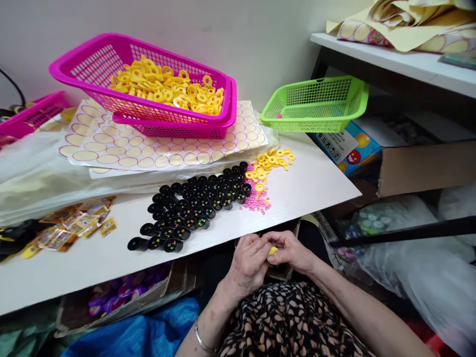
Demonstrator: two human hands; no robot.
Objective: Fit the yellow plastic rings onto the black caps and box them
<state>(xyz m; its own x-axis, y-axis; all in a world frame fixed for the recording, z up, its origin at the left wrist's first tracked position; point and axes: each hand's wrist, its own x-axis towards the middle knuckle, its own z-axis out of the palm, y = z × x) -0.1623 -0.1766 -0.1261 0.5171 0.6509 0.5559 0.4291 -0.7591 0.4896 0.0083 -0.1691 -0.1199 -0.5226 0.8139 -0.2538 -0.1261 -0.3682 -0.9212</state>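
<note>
R hand (292, 251) grip pinched on small yellow rounded plastic pc (273, 251) | L hand (248, 263) grip alongside, hold hidden, can't tell | pc btwn hands, nearer R, off white tabletop's (312, 178) near edge

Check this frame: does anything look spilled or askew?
The upper pink basket sits askew, jutting left past the lower basket. Pink beads lie loose on the table beside black cups and could look spilled, though perhaps deliberately placed.

Heaped yellow rings (163, 87) suggest an assembly workshop
</note>
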